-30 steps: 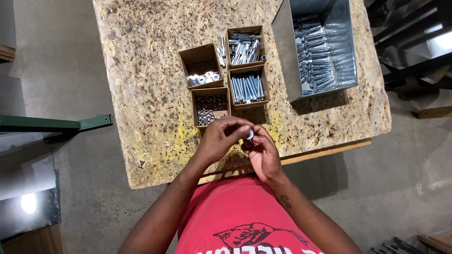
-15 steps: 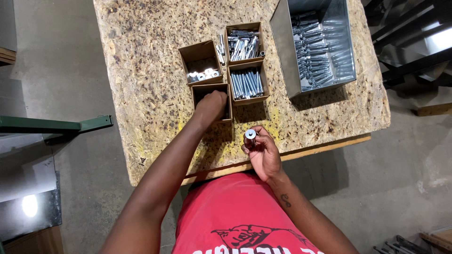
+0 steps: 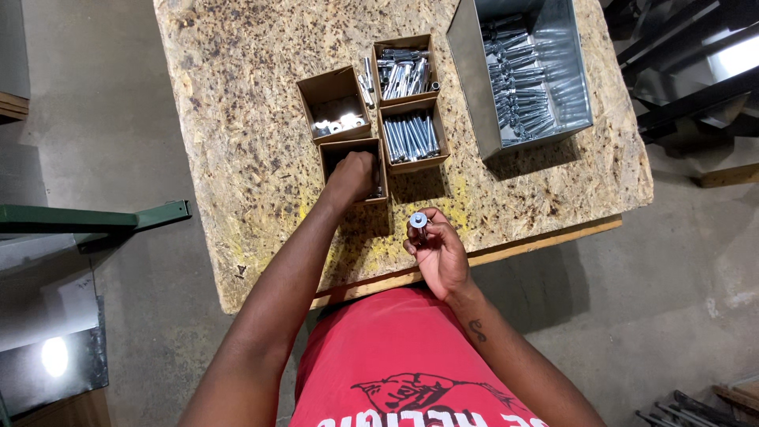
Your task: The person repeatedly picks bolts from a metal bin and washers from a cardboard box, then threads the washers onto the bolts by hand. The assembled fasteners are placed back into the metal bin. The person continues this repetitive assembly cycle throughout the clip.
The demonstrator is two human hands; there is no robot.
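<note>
My left hand is dug into the nearest small cardboard box, its grip hidden from view; my right hand pinches a bolt upright above the chipboard table, beside the box of bolts

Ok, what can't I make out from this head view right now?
- Nearest cardboard box: contents hidden by the left hand reaching in; its fingers hidden too.
- Bolt-like piece in the right hand: only the round head shows, shank covered by fingers.
- Metal bin: top cut off by the frame edge.
- Parts in the back-left box: too small to identify.
</note>
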